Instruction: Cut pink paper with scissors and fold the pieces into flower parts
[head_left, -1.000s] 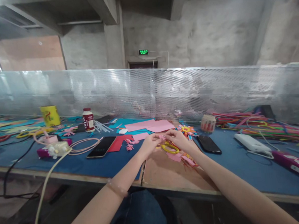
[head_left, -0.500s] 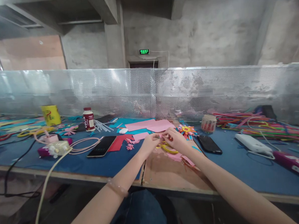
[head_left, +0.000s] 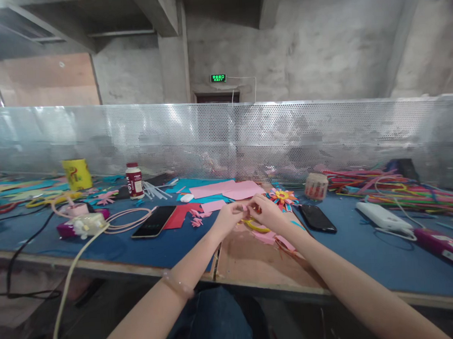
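My left hand (head_left: 226, 218) and my right hand (head_left: 265, 212) meet over the middle of the workbench, fingertips pinched together on a small pink paper piece (head_left: 244, 207). Yellow-handled scissors (head_left: 255, 225) lie just under my right hand, on pink paper scraps (head_left: 267, 236). A finished paper flower (head_left: 283, 195) sits right behind my right hand. Pink paper sheets (head_left: 231, 189) and a red sheet (head_left: 180, 215) lie beyond my left hand.
Two black phones (head_left: 154, 222) (head_left: 317, 218) flank my hands. At the left are a red-capped bottle (head_left: 134, 181), a yellow cup (head_left: 76, 174), a glue gun (head_left: 85, 223) with cables. Colourful sticks (head_left: 402, 190), a white power bank (head_left: 381, 215) and a perforated metal screen (head_left: 247, 138) lie to the right and behind.
My hands have drawn closer together and slightly further from me, still working the small pink piece. Nothing else on the bench has moved.
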A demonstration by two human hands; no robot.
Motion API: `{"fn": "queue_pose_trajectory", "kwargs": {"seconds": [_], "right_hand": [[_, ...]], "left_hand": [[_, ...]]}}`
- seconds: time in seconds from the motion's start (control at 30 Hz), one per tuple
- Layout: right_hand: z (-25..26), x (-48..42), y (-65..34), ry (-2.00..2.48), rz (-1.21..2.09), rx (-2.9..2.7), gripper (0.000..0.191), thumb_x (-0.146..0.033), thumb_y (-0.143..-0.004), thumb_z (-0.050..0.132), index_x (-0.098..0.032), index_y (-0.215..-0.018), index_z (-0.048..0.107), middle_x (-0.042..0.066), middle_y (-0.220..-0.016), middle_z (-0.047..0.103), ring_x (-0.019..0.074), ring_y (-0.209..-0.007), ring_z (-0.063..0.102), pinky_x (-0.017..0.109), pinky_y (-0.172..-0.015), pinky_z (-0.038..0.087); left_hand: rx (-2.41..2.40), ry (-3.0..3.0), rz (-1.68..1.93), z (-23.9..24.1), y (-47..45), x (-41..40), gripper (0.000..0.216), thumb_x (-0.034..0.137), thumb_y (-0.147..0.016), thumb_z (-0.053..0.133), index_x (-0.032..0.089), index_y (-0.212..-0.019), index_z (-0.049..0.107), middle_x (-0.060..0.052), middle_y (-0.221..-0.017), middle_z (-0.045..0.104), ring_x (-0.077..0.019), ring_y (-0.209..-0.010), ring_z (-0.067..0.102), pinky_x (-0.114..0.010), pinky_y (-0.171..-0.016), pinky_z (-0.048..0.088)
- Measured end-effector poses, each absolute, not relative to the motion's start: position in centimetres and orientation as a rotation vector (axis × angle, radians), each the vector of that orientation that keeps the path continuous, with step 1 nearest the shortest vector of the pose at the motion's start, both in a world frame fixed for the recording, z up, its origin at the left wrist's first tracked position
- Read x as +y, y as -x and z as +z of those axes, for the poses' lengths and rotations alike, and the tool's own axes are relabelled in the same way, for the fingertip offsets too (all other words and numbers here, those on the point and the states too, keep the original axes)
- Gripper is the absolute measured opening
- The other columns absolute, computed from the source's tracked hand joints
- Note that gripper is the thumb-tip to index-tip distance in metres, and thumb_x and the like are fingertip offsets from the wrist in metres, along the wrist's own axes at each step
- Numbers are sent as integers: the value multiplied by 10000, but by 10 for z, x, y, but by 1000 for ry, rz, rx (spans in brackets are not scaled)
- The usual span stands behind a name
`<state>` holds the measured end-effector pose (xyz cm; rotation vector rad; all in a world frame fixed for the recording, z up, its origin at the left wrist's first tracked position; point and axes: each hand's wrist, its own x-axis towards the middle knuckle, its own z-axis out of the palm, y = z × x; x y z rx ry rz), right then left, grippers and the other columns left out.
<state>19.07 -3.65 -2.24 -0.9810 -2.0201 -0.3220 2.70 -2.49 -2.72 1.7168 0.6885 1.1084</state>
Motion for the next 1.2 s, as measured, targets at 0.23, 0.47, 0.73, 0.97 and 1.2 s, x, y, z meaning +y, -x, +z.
{"fn": "queue_pose_trajectory", "kwargs": {"seconds": [0.23, 0.47, 0.73, 0.97, 1.2], "right_hand": [[-24, -33, -192, 1004, -212, -2002, 52, -163, -779, 499, -175, -733, 520, 15, -736, 541, 121, -627, 494, 235, -576, 384], [-17, -40, -188, 1020, -54, -1947, 101, -180, -793, 500, -169, -816, 598, 19, -737, 575, 120, -645, 509, 238, -593, 402], [-18, -38, -192, 1067, 235, -1881, 144, -276, -787, 511, -168, -759, 602, 21, -760, 614, 127, -679, 555, 240, -595, 422], [-19, -36, -192, 1113, 269, -1862, 125, -267, -777, 507, -166, -727, 561, 12, -733, 598, 129, -668, 535, 247, -615, 408], [-11, -42, -190, 1083, 327, -1832, 265, -368, -823, 454, -160, -781, 613, 38, -784, 621, 150, -732, 557, 258, -651, 421]], "left_hand": [[680, -1773, 1127, -26, -26, -27, 253, 368, -683, 623, 147, -807, 616, -41, -754, 658, -178, -712, 632, -234, -577, 470], [712, -1802, 1143, -26, -25, -24, 201, 320, -738, 550, 165, -852, 607, -67, -894, 661, -188, -799, 622, -253, -600, 490], [811, -1833, 1173, -30, -26, -19, 125, 249, -728, 540, 147, -786, 584, -79, -846, 668, -193, -766, 627, -274, -616, 490], [846, -1852, 1117, -29, -27, -21, 221, 332, -735, 560, 124, -808, 585, -95, -817, 665, -211, -750, 635, -287, -605, 488], [880, -1765, 1074, -27, -26, -23, 297, 396, -724, 588, 122, -840, 582, -119, -846, 671, -228, -774, 640, -256, -530, 466]]}}
